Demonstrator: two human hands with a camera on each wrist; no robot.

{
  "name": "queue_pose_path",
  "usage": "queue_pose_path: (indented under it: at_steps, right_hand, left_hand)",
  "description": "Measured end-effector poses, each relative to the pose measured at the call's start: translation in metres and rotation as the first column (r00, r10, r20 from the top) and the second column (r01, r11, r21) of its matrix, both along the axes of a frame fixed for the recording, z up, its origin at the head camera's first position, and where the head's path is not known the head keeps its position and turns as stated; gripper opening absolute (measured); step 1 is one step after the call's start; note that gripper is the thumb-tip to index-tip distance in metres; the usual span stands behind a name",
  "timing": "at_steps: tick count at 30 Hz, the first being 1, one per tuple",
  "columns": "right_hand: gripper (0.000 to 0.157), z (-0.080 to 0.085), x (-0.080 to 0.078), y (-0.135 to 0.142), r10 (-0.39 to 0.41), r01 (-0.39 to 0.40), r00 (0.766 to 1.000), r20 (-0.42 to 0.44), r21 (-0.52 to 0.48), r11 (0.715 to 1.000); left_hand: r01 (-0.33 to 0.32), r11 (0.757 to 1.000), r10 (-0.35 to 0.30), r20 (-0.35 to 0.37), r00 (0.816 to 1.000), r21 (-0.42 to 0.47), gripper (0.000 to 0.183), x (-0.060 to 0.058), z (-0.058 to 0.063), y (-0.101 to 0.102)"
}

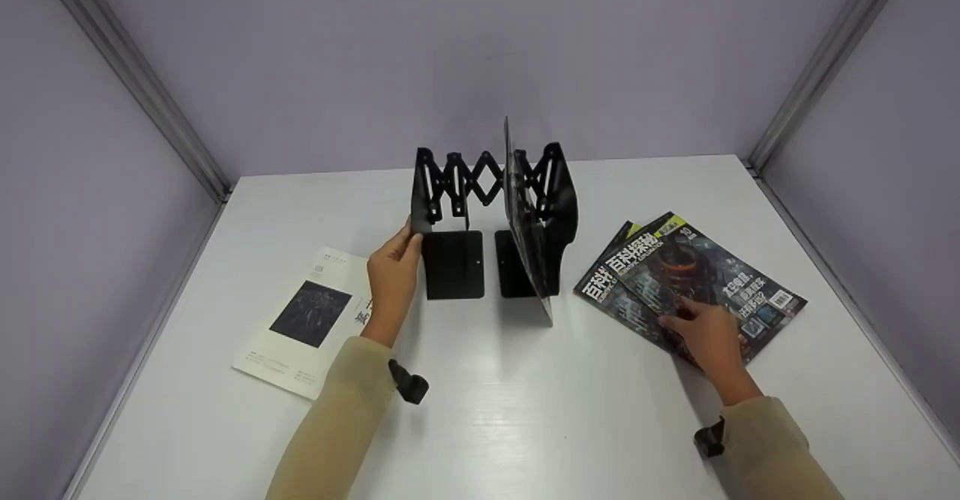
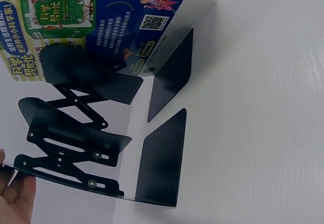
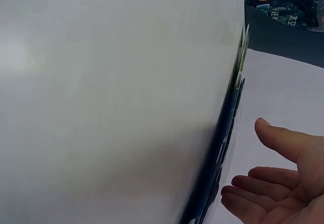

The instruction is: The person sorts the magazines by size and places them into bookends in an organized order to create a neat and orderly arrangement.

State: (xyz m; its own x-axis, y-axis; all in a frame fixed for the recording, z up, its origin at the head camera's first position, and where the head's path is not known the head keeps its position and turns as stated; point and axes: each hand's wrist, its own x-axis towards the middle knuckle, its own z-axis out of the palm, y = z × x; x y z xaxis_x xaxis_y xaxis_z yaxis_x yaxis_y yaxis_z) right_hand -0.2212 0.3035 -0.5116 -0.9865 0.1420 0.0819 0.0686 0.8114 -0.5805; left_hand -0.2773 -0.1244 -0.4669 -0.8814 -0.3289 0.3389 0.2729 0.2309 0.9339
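A black expandable bookend rack point(image 1: 454, 266) with crisscross hinged bars stands at the back middle of the table. My left hand point(image 1: 394, 271) pinches the upright plate at its left end between thumb and fingers. One thin magazine point(image 1: 527, 234) stands nearly upright inside its right end. In the left wrist view, that magazine's blue and yellow back cover point(image 2: 134, 21) faces the camera. My right hand point(image 1: 706, 333) hovers at the near side of two overlapping dark magazines point(image 1: 679, 260). Seen from the right wrist, its thumb and fingers are apart beside the magazines' edges point(image 3: 223, 138), holding nothing.
A cream-coloured book point(image 1: 311, 312) with a dark picture on its cover lies at the left, partly behind my left arm. Pale walls point(image 1: 480, 50) enclose the white table point(image 1: 480, 410) at the back and both sides.
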Motion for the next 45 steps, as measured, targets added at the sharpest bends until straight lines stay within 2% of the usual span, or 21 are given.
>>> queue_pose_path:
  at_steps: [14,19,25,30,32,37,45]
  right_hand:
    - [0.053,-0.003,-0.007,-0.002,0.064,-0.070,0.994,0.088,0.062,0.996]
    - [0.049,-0.002,-0.007,-0.004,0.092,-0.099,0.994,0.063,0.114,0.989]
    - [0.025,-0.005,-0.010,-0.005,0.119,-0.117,0.993,-0.001,0.198,0.973]
    - [0.011,-0.006,-0.011,-0.005,0.129,-0.111,0.990,-0.051,0.259,0.960]
    - [0.009,-0.005,-0.011,-0.006,0.129,-0.114,0.991,-0.042,0.263,0.958]
    - [0.014,-0.002,-0.015,-0.008,0.111,-0.110,0.994,0.012,0.274,0.955]
    - [0.012,0.001,-0.016,-0.014,0.116,-0.129,0.991,0.061,0.302,0.945]
  left_hand:
    - [0.002,1.000,-0.002,-0.002,1.000,0.015,0.032,-0.001,-0.002,0.000]
    - [0.000,1.000,0.000,0.004,1.000,0.017,0.031,-0.002,-0.003,0.001]
    - [0.015,1.000,-0.015,-0.007,1.000,0.013,0.032,0.000,-0.001,0.000]
    - [0.039,0.999,-0.039,0.000,0.999,0.017,0.033,0.013,0.017,0.004]
    - [0.037,0.999,-0.037,0.004,0.999,0.018,0.032,0.014,0.019,0.005]
    - [0.029,0.999,-0.029,-0.005,1.000,0.027,0.033,0.001,0.000,0.000]
    - [0.024,1.000,-0.024,-0.004,1.000,0.015,0.033,-0.002,-0.004,0.000]
